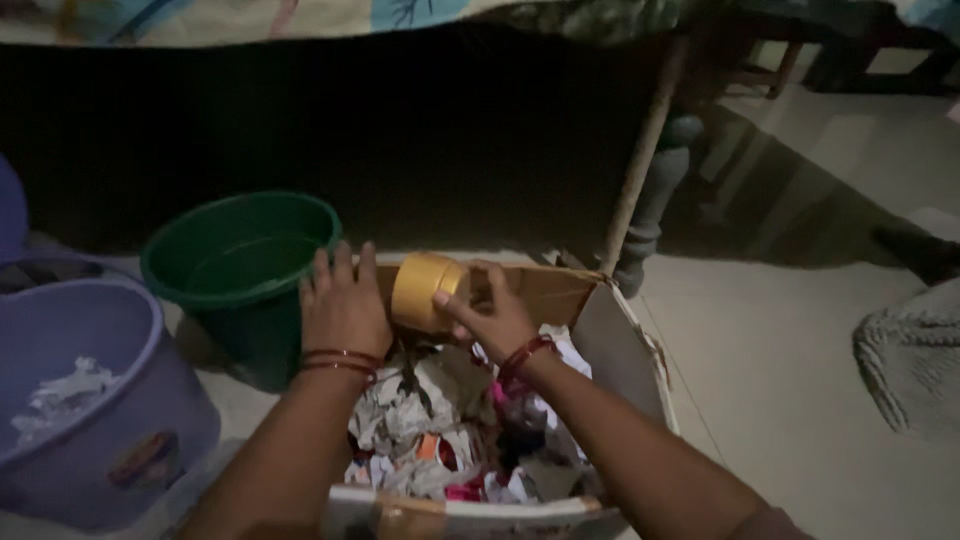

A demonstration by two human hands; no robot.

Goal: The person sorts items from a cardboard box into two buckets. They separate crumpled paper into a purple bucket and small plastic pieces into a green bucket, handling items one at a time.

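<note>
One open brown cardboard box point(590, 330) sits on the pale floor point(790, 390), filled with crumpled scraps of white, pink and orange paper point(440, 430); both hands work at its far edge. The right hand point(495, 315) grips one short round yellow container point(425, 290), fingers and thumb closed around its side, holding it tilted just above the paper at the box's back wall; two red thread bands circle that wrist. The left hand point(343, 305) lies flat, palm down and fingers spread, holding nothing, just beside the yellow container and resting at the box's left rear corner; two thin reddish bangles sit on its wrist. Two buckets stand to the left of the box: one round dark green plastic bucket point(245, 265) just beyond the left hand, and one lavender plastic bucket point(95, 400) nearer the camera, with white scraps in its bottom. One pale wooden pole point(640, 160) leans up behind the box, beside a turned dark furniture leg point(655, 215); a grey fringed mat point(910, 360) lies well apart at the right.
</note>
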